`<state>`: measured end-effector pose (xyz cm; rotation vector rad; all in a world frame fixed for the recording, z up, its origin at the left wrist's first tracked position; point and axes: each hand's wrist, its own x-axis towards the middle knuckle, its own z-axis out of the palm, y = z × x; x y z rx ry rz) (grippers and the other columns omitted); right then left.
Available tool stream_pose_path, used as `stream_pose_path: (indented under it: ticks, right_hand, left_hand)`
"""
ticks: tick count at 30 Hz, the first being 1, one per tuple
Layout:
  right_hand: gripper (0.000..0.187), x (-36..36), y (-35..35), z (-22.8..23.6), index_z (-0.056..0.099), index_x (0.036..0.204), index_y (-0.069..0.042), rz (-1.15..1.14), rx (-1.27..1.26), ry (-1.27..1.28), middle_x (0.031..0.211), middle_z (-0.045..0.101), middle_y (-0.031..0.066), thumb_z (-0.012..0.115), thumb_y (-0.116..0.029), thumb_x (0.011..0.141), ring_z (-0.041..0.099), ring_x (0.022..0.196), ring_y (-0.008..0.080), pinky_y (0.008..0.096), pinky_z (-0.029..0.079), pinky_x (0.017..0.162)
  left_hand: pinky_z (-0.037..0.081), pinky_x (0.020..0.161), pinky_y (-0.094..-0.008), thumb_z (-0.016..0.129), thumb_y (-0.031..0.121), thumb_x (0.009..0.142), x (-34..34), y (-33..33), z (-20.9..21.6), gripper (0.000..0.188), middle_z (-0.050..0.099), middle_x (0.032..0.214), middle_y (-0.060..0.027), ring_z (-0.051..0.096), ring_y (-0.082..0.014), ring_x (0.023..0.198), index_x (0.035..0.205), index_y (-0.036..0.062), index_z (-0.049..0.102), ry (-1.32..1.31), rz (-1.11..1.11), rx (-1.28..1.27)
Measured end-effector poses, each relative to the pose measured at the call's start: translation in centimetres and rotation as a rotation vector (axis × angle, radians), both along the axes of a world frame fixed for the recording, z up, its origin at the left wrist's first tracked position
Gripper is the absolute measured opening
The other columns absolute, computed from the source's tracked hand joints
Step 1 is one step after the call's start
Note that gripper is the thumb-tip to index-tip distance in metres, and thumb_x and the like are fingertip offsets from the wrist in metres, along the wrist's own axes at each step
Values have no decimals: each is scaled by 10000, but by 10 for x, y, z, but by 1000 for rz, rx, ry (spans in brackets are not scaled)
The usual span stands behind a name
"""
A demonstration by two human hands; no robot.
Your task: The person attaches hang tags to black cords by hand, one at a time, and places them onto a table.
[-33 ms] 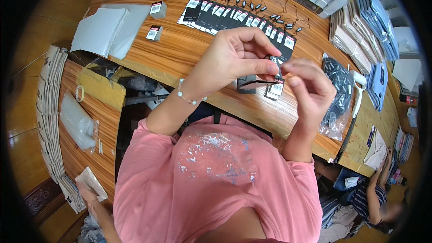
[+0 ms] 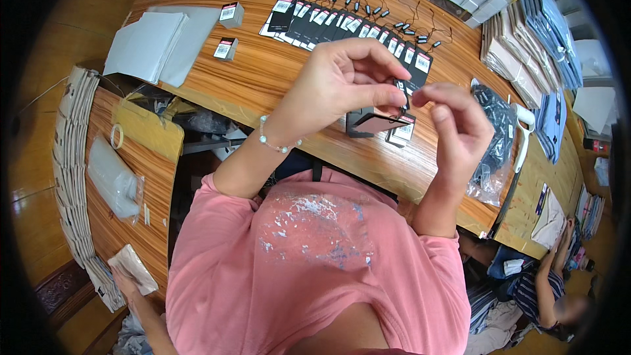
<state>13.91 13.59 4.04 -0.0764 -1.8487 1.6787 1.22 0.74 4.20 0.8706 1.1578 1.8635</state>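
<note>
My left hand (image 2: 351,82) pinches a small black tag seal (image 2: 400,87) between thumb and forefinger, above the table's near edge. Below it hangs a flat hang tag (image 2: 381,123), seen almost edge-on, with a dark cord at its end. Close by on the right, my right hand (image 2: 460,125) has its fingers curled, thumb and forefinger apart; nothing shows between them. Beneath the hands stand a dark stack of cards (image 2: 359,130) and a white-labelled stack (image 2: 403,131). Behind lies a fanned row of black hang tags (image 2: 335,25), with corded seals above it.
A bag of black seals (image 2: 490,138) lies right, beside a white-handled tool (image 2: 524,135). Folded garments in bags (image 2: 526,46) are piled far right. White sheets (image 2: 144,46) and two small label stacks (image 2: 230,14) sit left. Other people's hands (image 2: 128,283) work at the lower left and right.
My right hand has drawn slightly right, away from the seal, and its thumb and forefinger have parted. The hanging tag has turned to show more of its face. My left hand stays put.
</note>
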Motion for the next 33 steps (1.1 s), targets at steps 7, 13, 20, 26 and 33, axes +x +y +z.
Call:
stream_pose_path:
  ticks: [7,13,20,26,33]
  right_hand:
    - [170,-29,5,3,552,935,37,268,-81,-205,871,600,78,572,-81,815,573,830,136,241,434,760]
    - [175,-59,12,-10,532,960,23,495,-304,-198,847,611,99,541,-103,840,592,770,146,256,454,751]
    - [173,-89,10,-24,527,924,4,726,-396,-266,751,590,73,536,-152,849,580,698,144,268,456,694]
    - [175,-108,1,-14,459,918,-41,772,-719,-38,648,436,19,448,-214,894,412,545,110,272,394,595]
    - [147,-120,18,-21,420,926,-57,770,-771,222,671,401,25,385,-199,914,383,588,129,308,378,647]
  left_hand:
    - [497,638,-218,639,-54,714,-8,2,0,179,599,816,-63,592,-112,746,889,-26,611,303,247,44]
    - [487,669,-212,627,-47,722,-27,-5,5,151,598,843,-62,582,-107,773,870,-21,629,396,222,-10]
    - [461,750,-238,636,9,744,-59,-10,-12,255,596,935,-59,567,-111,825,993,-1,580,412,318,26]
    - [427,800,-279,445,454,866,-79,-4,-67,477,586,974,-31,546,-115,860,1114,51,502,75,54,112]
    - [409,846,-270,669,396,731,-48,-1,-75,766,523,1013,-152,542,-199,949,1280,77,240,-273,-355,255]
